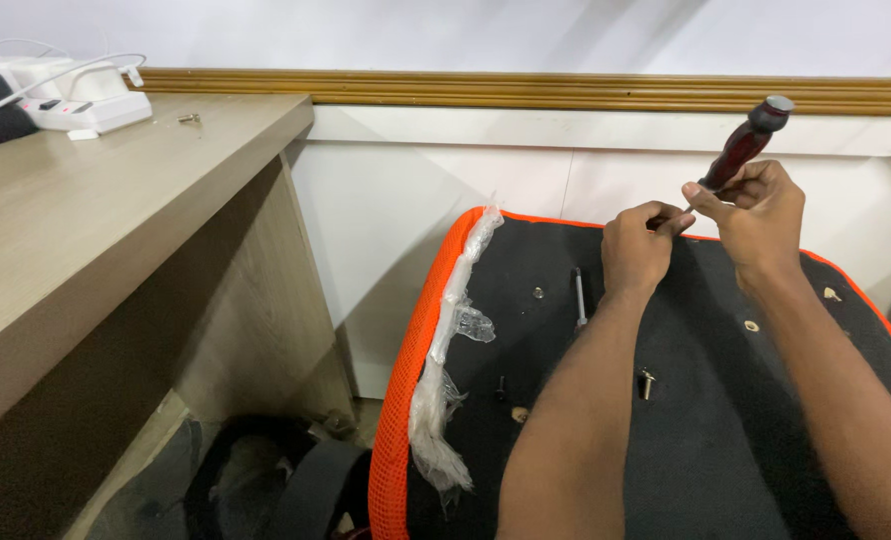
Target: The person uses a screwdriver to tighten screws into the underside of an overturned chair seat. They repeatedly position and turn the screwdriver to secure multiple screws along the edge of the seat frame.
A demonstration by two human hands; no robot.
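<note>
We are holding a screwdriver (pixel 744 145) with our right hand (pixel 759 215), the fingers clenching around the lower part of its dark red handle, which is tilting up and to the right, its grey cap pointing toward the white wall (pixel 446 200). Our left hand (pixel 638 248) is meeting the right just beside it, its fingers (pixel 669 222) pinching at the spot where the thin metal shaft is coming out of the handle; whether they are gripping the shaft or something small on it, we cannot tell, since the hands are hiding the tip. Both hands are hovering over the far edge of a black seat underside (pixel 726 440) with an orange mesh rim (pixel 406 400), which is lying flat in front of us. Torn clear plastic (pixel 446 380) is clinging along the rim's left side. On the black panel a metal rod (pixel 578 296) is lying just left of our left wrist, a bolt (pixel 647 382) is standing between our forearms, and small fasteners are sitting in holes near it. To the left, a wooden surface (pixel 86 220) is carrying a white power strip (pixel 81 100) with white cables and a loose screw (pixel 189 119) near its back edge, well apart from the hands
</note>
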